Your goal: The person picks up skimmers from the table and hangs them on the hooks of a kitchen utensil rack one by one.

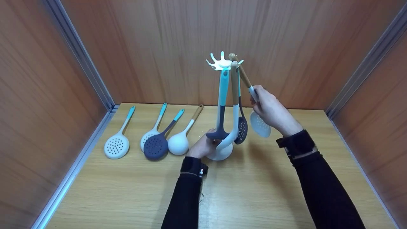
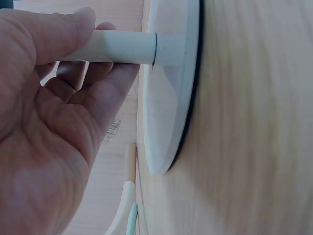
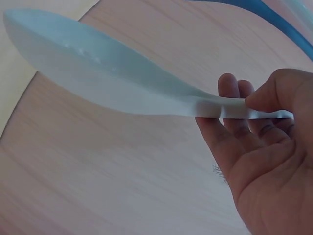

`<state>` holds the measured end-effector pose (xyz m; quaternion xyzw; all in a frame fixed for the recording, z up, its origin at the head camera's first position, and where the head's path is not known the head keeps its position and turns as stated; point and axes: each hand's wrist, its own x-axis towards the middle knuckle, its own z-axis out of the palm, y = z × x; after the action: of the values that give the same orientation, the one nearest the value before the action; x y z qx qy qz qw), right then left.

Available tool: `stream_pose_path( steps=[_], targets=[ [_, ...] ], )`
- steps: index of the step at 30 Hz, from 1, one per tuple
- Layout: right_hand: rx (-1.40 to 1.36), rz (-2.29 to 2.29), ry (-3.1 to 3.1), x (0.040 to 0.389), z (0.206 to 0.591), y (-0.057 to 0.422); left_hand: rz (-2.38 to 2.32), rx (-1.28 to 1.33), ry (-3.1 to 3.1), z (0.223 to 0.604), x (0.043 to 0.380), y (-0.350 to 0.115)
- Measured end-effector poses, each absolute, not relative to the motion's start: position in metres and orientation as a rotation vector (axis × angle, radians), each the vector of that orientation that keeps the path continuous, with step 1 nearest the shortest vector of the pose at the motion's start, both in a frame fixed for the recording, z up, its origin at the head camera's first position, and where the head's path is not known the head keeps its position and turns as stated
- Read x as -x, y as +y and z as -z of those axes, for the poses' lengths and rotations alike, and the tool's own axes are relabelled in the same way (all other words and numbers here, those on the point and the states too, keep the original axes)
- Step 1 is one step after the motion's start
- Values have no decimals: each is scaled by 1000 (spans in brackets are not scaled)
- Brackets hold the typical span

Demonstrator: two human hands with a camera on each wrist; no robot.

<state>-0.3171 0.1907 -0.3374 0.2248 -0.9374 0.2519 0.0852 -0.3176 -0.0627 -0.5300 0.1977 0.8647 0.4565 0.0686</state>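
Note:
My right hand grips a white slotted skimmer by its neck, the perforated head hanging downward. Its wooden handle end is close to the pronged top of a white utensil stand; whether it touches a prong I cannot tell. Low down, my left hand holds the stand's white pole just above its round base. From the stand hang a dark ladle with a teal handle, a white utensil with a wooden handle, and a dark slotted spoon.
Left of the stand lie a white ladle with a wooden handle, a dark skimmer partly over a white skimmer, and another white skimmer. Wood panels enclose the table at the back and sides.

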Motion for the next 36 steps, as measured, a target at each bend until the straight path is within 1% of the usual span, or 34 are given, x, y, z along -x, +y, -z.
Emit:
stream_pose_path(
  steps=[7, 14, 20, 36],
  targets=[
    [-674, -806, -2817, 318, 342, 186, -1384, -548, 2603, 530, 317, -63],
    [-699, -825, -2815, 321, 346, 182, -1384, -768, 2639, 532, 318, -63],
    [-679, -853, -2828, 323, 349, 178, -1388, -703, 2623, 530, 317, -63],
    [-689, -939, -2837, 326, 358, 168, -1388, -649, 2587, 530, 316, -65]
  ],
)
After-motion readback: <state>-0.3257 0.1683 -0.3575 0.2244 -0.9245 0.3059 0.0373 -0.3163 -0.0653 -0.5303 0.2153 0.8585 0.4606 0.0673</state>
